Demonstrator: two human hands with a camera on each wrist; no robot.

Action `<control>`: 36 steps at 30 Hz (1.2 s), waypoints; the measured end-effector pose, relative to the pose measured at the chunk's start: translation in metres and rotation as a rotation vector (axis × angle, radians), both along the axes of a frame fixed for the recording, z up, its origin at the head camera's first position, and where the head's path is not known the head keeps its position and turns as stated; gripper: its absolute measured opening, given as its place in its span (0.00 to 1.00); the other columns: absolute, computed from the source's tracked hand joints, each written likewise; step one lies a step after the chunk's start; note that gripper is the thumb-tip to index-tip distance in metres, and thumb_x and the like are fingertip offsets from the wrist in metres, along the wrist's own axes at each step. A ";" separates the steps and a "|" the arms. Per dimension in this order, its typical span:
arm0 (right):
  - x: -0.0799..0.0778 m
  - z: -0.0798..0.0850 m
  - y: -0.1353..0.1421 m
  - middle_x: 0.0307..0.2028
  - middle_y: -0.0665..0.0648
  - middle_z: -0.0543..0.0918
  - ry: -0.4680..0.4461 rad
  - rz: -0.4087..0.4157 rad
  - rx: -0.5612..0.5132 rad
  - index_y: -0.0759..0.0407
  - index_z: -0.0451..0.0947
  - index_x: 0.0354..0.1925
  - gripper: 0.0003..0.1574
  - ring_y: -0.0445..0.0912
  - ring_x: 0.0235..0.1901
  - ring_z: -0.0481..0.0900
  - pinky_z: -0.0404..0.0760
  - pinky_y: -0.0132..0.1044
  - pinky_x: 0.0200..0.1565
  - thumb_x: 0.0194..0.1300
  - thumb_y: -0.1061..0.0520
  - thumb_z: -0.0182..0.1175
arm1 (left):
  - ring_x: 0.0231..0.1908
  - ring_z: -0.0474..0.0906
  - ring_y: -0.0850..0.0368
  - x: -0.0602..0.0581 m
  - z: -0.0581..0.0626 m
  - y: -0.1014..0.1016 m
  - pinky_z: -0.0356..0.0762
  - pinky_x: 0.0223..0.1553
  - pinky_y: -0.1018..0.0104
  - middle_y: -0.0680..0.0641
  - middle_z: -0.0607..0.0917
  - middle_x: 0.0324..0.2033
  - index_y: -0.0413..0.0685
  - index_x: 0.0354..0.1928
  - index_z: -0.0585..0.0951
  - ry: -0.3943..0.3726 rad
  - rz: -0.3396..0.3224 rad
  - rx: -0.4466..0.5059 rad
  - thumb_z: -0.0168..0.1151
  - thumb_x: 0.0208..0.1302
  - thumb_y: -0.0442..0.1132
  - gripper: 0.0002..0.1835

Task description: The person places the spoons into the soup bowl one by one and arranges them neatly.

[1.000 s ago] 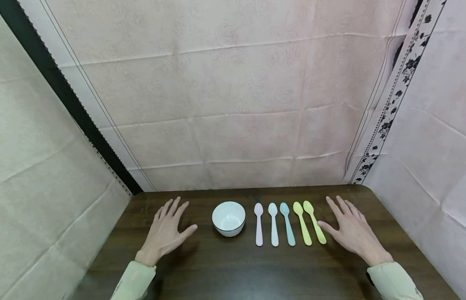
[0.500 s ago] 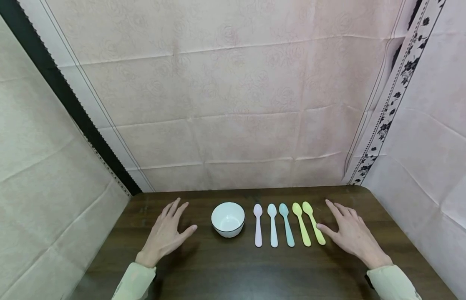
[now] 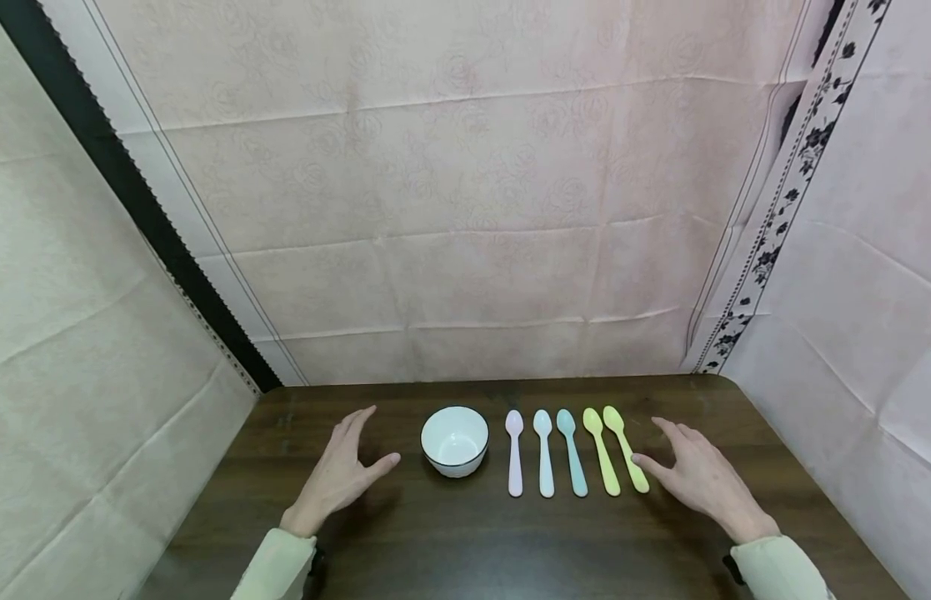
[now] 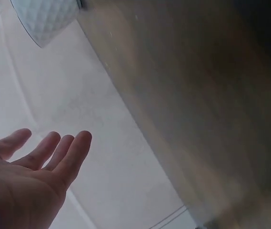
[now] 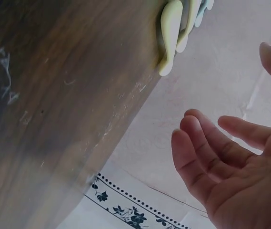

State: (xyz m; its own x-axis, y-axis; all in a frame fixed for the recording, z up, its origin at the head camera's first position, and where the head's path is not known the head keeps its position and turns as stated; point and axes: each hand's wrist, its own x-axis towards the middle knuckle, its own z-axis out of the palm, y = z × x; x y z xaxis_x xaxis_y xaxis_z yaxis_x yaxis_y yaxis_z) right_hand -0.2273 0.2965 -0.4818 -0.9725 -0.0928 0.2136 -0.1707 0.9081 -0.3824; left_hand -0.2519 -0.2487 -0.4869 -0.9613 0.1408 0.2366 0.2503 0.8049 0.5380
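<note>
A white bowl (image 3: 454, 442) with a dark rim line stands upright on the dark wooden table; its dimpled side (image 4: 47, 21) shows in the left wrist view. Right of it lies a row of small spoons: a lilac spoon (image 3: 515, 454), a pale blue spoon (image 3: 544, 454), a teal spoon (image 3: 573, 454) and two yellow-green ones, the outer yellow-green spoon (image 3: 627, 450) nearest my right hand. My left hand (image 3: 337, 475) is left of the bowl, thumb toward it, fingers relaxed and holding nothing. My right hand (image 3: 698, 479) has its thumb tip close beside the outer spoon, fingers relaxed, nothing held.
The brown table (image 3: 465, 550) meets a pale cloth backdrop (image 3: 465, 250) along its far edge. Cloth side walls rise at left and right, the right one edged with a black flower border (image 3: 773, 233).
Both hands have turned, so their fingers look more stacked and edge-on. The fingertips of the right hand have dropped a little in view. Bowl and spoons keep their places on the table.
</note>
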 end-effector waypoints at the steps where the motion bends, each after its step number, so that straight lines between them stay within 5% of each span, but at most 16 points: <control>1: 0.000 -0.001 -0.001 0.62 0.76 0.84 -0.001 0.000 0.000 0.69 0.72 0.74 0.51 0.73 0.62 0.80 0.79 0.71 0.60 0.73 0.33 0.69 | 0.79 0.65 0.29 0.000 -0.001 0.001 0.71 0.73 0.28 0.33 0.63 0.82 0.46 0.86 0.60 -0.007 -0.005 0.019 0.71 0.69 0.65 0.53; 9: 0.001 -0.008 -0.003 0.46 0.64 0.90 0.005 0.014 0.007 0.71 0.80 0.65 0.42 0.58 0.45 0.89 0.85 0.62 0.48 0.70 0.39 0.74 | 0.68 0.79 0.30 -0.004 -0.009 0.013 0.81 0.65 0.35 0.33 0.68 0.79 0.45 0.85 0.60 -0.103 -0.016 0.106 0.80 0.64 0.54 0.55; 18: -0.001 -0.014 -0.003 0.39 0.57 0.90 -0.015 0.020 0.002 0.69 0.84 0.57 0.34 0.53 0.39 0.88 0.86 0.57 0.44 0.67 0.43 0.76 | 0.79 0.68 0.31 -0.007 -0.014 0.030 0.71 0.74 0.31 0.35 0.70 0.80 0.42 0.82 0.65 -0.116 -0.028 0.064 0.84 0.58 0.56 0.57; 36: -0.007 -0.020 -0.004 0.30 0.52 0.84 -0.077 0.047 0.012 0.63 0.86 0.44 0.19 0.44 0.29 0.78 0.77 0.44 0.34 0.67 0.48 0.75 | 0.76 0.71 0.33 -0.020 -0.011 0.060 0.74 0.72 0.32 0.38 0.76 0.76 0.41 0.78 0.70 -0.098 -0.055 0.092 0.86 0.51 0.61 0.58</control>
